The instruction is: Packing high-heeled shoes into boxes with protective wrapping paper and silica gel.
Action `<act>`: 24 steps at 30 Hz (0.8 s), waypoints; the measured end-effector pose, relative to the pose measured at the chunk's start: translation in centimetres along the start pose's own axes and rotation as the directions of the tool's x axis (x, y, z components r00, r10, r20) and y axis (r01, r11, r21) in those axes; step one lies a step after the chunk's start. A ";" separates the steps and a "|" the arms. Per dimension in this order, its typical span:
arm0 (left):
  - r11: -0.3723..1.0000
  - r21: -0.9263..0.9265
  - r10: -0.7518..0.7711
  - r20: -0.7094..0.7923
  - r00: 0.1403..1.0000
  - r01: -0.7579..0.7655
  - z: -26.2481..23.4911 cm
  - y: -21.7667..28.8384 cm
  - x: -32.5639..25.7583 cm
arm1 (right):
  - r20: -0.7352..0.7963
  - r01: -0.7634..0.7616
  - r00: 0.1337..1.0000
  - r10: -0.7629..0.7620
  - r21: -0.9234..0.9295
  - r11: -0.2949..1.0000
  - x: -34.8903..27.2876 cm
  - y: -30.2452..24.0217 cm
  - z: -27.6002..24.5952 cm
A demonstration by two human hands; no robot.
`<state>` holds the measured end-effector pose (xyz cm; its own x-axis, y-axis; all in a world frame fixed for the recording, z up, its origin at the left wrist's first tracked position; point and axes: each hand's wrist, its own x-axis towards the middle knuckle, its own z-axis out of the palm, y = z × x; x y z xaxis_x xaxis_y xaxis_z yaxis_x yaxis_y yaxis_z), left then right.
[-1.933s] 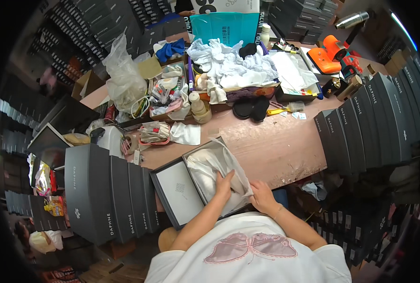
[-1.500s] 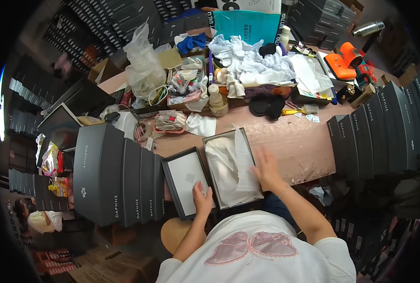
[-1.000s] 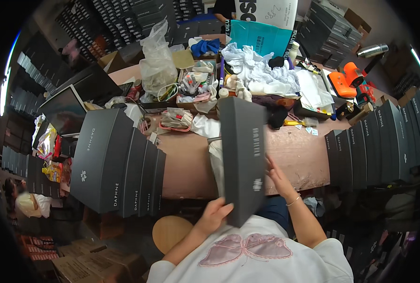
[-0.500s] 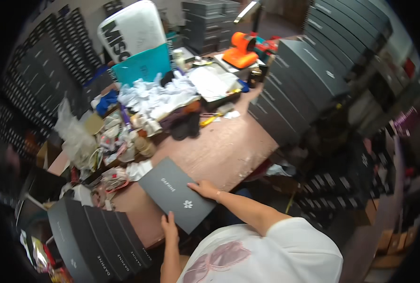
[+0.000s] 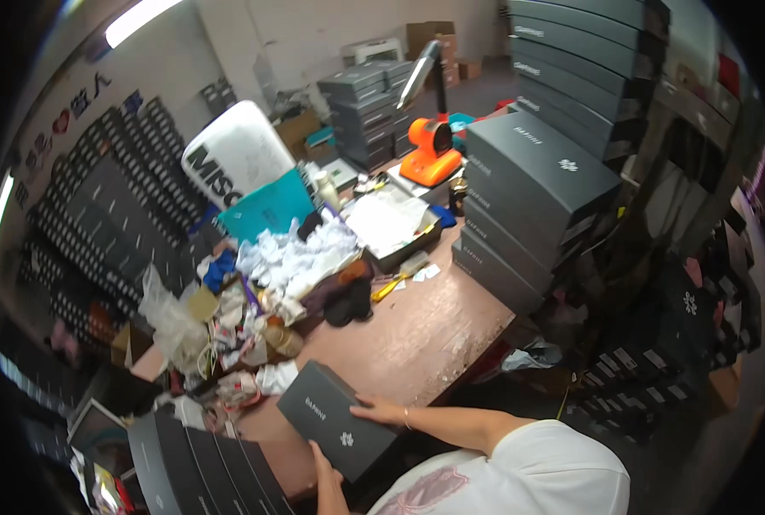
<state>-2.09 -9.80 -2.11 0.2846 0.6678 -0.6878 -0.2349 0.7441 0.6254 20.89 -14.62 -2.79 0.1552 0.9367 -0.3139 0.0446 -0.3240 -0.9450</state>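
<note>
A dark grey shoe box (image 5: 335, 416) with pale print on its lid sits at the near edge of the pink worktable (image 5: 417, 343), between my two hands. My right hand (image 5: 381, 410) grips its right side, fingers lying over the lid's edge. Against the near left side is my left hand (image 5: 327, 468), its fingers along the edge and partly out of sight. The lid is closed. Whether the box's underside rests on the table or is slightly raised, I cannot tell.
Grey boxes stand stacked at near left (image 5: 176, 463) and at right (image 5: 528, 197). Crumpled white paper (image 5: 301, 257), a yellow-handled cutter (image 5: 388, 287), a plastic bag (image 5: 172, 322) and an orange lamp (image 5: 431, 154) crowd the table's far and left parts.
The view has tilted up, so the scene sits lower in the picture. The box's far side now shows more. Both hands stay on the box.
</note>
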 end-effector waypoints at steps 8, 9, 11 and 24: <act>0.917 -0.239 0.399 0.577 0.713 -0.319 21.5 4.2 -10.3 | -0.098 0.635 0.645 -0.758 -0.483 0.603 -19.5 -20.3 -16.1; 0.926 -0.260 0.377 0.569 0.731 -0.276 26.8 5.7 -12.6 | -0.032 0.639 0.541 -0.840 -0.634 0.436 -22.0 -22.5 -18.4; 0.926 -0.259 0.372 0.754 0.541 -0.275 35.9 7.7 -15.5 | 0.000 0.496 0.380 -0.925 -0.844 0.203 -26.2 -25.7 -23.2; 0.504 0.358 -0.242 0.932 0.269 -0.786 34.0 7.4 -19.3 | -0.882 0.483 -0.080 -0.464 -0.442 0.756 -30.2 -18.3 -43.5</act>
<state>22.28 -17.75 28.30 0.9999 -0.0152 0.0074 -0.0096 -0.1563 0.9877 58.27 -42.80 27.96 0.8375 -0.0417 0.5448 0.5444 0.1486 -0.8256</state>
